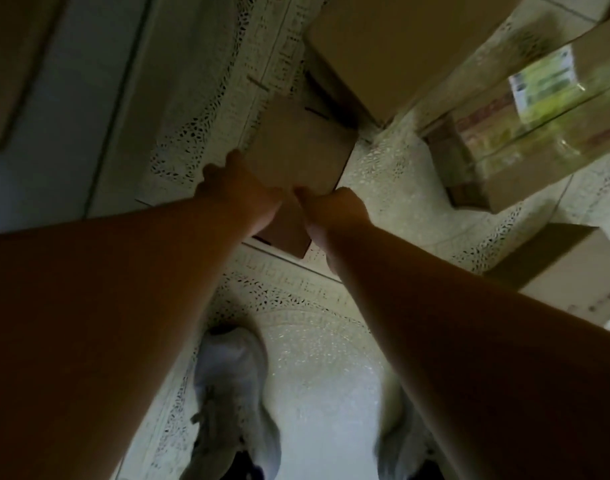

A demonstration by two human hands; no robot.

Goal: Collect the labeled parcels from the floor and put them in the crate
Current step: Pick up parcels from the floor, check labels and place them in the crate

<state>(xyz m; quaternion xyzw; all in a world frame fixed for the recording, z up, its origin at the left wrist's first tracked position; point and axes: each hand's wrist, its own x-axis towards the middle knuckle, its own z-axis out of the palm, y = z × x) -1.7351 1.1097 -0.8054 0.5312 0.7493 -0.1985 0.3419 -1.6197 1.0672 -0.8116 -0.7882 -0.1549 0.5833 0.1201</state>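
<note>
Parcel [298, 150], small and brown, sits on the patterned floor [383, 174] between my left hand [241, 188] and right hand [334, 206] (both seemingly curled onto its near edge), so I should squeeze evenly before lifting.

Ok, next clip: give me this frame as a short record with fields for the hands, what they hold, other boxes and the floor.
left hand: left hand on the near-left edge of the small cardboard box
right hand: right hand at its near-right edge
grip: fingers hidden, cannot tell
other boxes: labeled taped box at right, large plain box behind
floor: patterned tiles, white shoe below
crate: not visible
</note>
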